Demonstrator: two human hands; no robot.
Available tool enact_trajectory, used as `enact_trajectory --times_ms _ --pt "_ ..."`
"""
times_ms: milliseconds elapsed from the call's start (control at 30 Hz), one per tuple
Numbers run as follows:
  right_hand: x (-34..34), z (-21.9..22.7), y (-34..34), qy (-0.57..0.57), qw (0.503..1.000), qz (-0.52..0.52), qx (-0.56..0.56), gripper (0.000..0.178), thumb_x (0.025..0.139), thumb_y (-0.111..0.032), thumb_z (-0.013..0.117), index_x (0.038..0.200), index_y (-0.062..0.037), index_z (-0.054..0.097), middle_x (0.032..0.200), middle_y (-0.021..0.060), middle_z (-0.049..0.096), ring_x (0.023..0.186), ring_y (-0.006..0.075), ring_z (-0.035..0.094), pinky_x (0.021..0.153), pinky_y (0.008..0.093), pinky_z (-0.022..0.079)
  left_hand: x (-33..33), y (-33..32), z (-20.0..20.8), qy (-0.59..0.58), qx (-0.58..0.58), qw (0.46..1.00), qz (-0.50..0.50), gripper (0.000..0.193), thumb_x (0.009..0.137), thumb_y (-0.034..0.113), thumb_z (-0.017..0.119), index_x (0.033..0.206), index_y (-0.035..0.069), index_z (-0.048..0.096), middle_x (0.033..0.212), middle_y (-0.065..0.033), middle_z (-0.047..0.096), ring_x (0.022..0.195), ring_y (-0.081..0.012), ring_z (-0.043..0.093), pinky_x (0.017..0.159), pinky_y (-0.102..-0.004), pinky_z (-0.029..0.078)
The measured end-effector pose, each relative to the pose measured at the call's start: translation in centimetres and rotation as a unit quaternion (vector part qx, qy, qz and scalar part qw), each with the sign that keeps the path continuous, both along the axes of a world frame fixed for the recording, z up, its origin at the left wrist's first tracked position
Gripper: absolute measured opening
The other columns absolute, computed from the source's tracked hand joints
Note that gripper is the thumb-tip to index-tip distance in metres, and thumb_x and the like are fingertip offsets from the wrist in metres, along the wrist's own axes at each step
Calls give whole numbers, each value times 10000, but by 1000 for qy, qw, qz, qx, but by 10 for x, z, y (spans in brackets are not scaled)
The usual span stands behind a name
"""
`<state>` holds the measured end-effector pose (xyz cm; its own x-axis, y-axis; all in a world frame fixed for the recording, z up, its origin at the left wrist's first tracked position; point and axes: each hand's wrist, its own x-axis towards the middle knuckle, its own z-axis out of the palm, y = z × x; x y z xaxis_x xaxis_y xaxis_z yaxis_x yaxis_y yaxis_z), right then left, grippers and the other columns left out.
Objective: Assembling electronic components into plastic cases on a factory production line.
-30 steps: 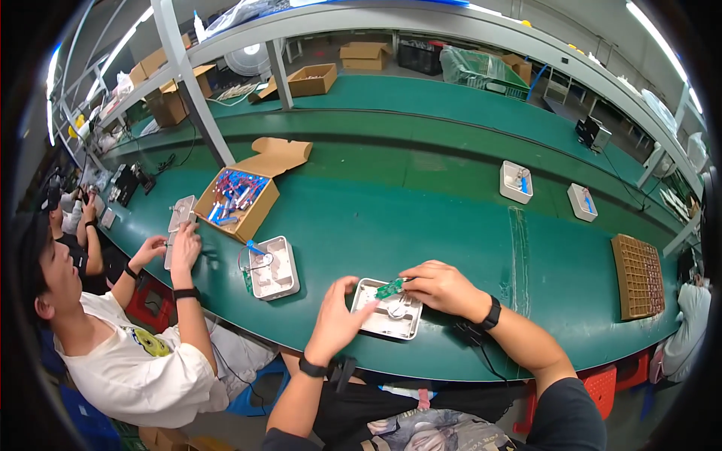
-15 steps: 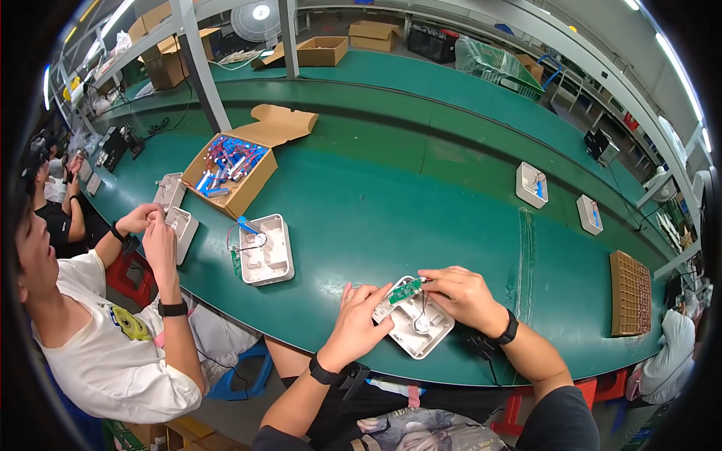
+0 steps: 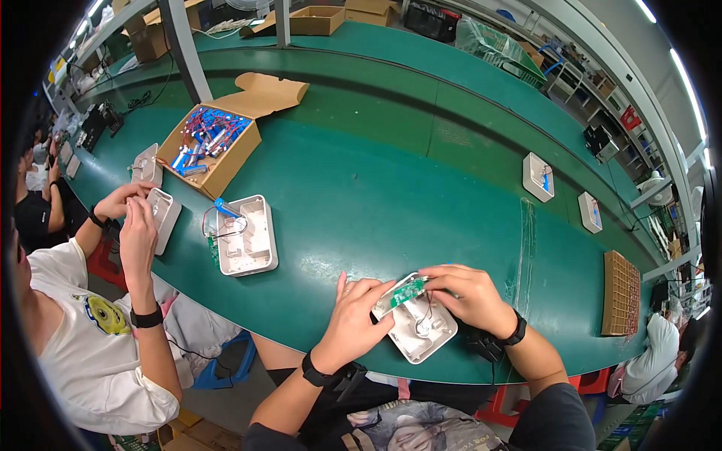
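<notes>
Circuit board (image 3: 408, 292), slanted across white housing (image 3: 407, 340), is pinched at its right end by right hand (image 3: 472, 297). Housing is clasped by half-curled left hand (image 3: 353, 318).

The left hand (image 3: 355, 319) and right hand (image 3: 475, 297) are bare. A plain black wristband (image 3: 314, 371) circles the left wrist, and a matching black band (image 3: 517, 329) the right. The short sleeves (image 3: 555, 418) are dark, nearly black. Below the near edge of the desk (image 3: 338, 218), the shirt front (image 3: 421, 430) carries a large print in grey and beige, with black cloth (image 3: 447, 394) just beyond it
</notes>
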<state>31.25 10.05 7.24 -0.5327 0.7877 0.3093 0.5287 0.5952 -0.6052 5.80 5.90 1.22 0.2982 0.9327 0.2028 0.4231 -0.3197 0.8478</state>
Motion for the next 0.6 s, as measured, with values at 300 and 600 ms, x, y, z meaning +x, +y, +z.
enact_trajectory --times_ms 300,600 --pt "-16 11 -3 -105 992 65 40 118 860 -74 770 950 0 749 1211 151 724 1155 319 682 973 423 565 2 -1 8 -19 6 999 32 390 825 151 818 1193 71 717 1131 -86 769 1052 -284 737 1245 -647 263" --pt "-14 6 0 -161 982 82 58 183 848 -91 774 1019 -25 777 1232 126 716 1161 311 675 995 406 559 1 1 11 13 81 997 11 186 858 142 807 1032 90 769 1095 -80 775 980 -287 751 1122 -575 487"
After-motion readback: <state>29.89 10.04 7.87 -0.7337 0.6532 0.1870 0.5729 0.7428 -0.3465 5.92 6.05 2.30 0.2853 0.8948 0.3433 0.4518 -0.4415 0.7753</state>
